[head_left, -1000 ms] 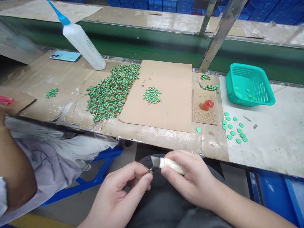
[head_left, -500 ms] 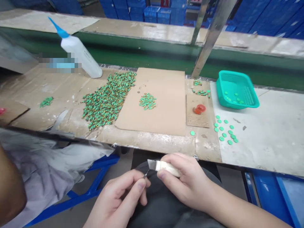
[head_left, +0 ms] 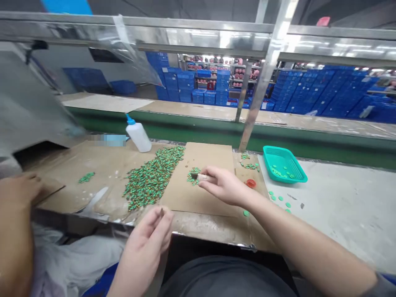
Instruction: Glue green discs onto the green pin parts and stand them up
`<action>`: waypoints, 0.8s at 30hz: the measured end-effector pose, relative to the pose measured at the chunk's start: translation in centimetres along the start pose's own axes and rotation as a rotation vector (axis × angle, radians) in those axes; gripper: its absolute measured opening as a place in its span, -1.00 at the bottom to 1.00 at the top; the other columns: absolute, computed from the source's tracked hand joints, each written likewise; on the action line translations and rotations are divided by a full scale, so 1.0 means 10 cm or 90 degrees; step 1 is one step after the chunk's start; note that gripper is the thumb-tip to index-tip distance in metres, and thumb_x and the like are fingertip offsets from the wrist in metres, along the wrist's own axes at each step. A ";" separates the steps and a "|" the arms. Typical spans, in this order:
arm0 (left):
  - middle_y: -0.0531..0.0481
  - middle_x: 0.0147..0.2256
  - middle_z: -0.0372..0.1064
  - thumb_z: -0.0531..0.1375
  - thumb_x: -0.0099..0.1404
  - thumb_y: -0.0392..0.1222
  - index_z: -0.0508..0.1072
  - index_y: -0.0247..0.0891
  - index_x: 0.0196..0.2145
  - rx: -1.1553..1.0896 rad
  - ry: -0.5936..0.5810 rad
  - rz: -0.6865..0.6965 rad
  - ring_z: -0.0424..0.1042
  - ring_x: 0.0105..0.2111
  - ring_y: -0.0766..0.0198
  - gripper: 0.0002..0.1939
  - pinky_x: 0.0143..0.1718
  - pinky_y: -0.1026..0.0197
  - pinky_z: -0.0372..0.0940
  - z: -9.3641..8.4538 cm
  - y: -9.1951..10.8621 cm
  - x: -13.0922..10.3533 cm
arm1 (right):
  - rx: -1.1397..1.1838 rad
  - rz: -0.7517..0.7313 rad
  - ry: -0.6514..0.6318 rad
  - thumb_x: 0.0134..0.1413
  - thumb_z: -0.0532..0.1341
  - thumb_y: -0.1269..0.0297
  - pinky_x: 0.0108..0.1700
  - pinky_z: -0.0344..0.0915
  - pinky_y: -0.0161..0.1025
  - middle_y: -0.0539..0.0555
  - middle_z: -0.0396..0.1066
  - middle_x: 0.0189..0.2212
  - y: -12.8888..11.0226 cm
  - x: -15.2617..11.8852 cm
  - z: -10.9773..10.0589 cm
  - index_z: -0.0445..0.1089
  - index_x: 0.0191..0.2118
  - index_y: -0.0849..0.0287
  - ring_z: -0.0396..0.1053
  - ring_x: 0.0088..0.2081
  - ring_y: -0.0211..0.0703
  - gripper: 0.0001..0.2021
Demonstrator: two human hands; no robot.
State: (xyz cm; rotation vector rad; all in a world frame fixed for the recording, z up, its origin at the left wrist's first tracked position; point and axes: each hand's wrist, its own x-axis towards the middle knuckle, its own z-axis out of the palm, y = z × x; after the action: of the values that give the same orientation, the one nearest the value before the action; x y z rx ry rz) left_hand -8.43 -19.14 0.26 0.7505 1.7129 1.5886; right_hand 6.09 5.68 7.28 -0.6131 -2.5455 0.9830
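My right hand [head_left: 227, 185] grips the pale handle of a short-bladed knife [head_left: 203, 177] above a cardboard sheet [head_left: 201, 201]. The blade is over a small cluster of green and orange pieces [head_left: 194, 169] on that sheet; whether it touches them I cannot tell. Near the table's front edge, my left hand [head_left: 148, 241] is closed in a pinch, thumb against fingers. What it pinches is too small or hidden to name. A large pile of similar green and orange pieces [head_left: 154, 175] lies left of the sheet.
A white bottle with a blue nozzle [head_left: 139, 137] stands behind the pile. At right are a green basket [head_left: 301, 178], loose green discs [head_left: 280, 198] and a red cap [head_left: 251, 183]. A metal post [head_left: 258, 90] rises behind. A co-worker's arm [head_left: 18, 222] is at far left.
My right hand has carried the knife from above my lap forward over the cardboard. My left hand has shifted left, away from the blade. The view has tilted up.
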 end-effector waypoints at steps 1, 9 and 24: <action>0.24 -0.49 0.09 0.47 0.33 0.62 0.49 -0.16 -0.23 -0.003 -0.001 0.023 0.06 -0.56 0.42 -0.27 -0.56 0.36 0.10 0.02 0.12 0.10 | 0.016 -0.019 -0.001 0.61 0.36 0.26 -0.09 0.41 -0.23 0.04 0.71 -0.18 -0.03 -0.04 0.06 0.56 -0.01 0.13 0.59 -0.20 -0.15 -0.92; 0.25 -0.52 0.07 0.53 0.35 0.23 0.72 -0.16 -0.05 0.103 -0.021 0.234 0.07 -0.54 0.37 -0.56 -0.50 0.30 0.04 0.17 0.52 0.56 | -0.016 -0.285 0.161 0.63 0.38 0.28 -0.15 0.34 -0.27 0.00 0.55 -0.30 -0.10 -0.30 0.22 0.56 -0.16 0.08 0.50 -0.24 -0.15 -0.83; 0.14 -0.46 0.57 0.47 0.49 -0.23 0.84 0.06 -0.11 0.232 -0.024 0.576 0.39 -0.52 0.36 -0.84 -0.39 0.24 0.31 0.09 0.42 0.51 | -0.035 -0.345 0.179 0.63 0.34 0.40 -0.18 0.33 -0.30 -0.04 0.49 -0.32 -0.09 -0.43 0.23 0.49 -0.18 0.10 0.44 -0.28 -0.19 -0.79</action>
State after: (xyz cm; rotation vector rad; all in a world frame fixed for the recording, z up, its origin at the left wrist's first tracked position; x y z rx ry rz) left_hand -10.93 -14.14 3.93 1.9231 1.7530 1.7791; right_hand 8.41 1.61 5.64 -0.0492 -2.2991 0.5890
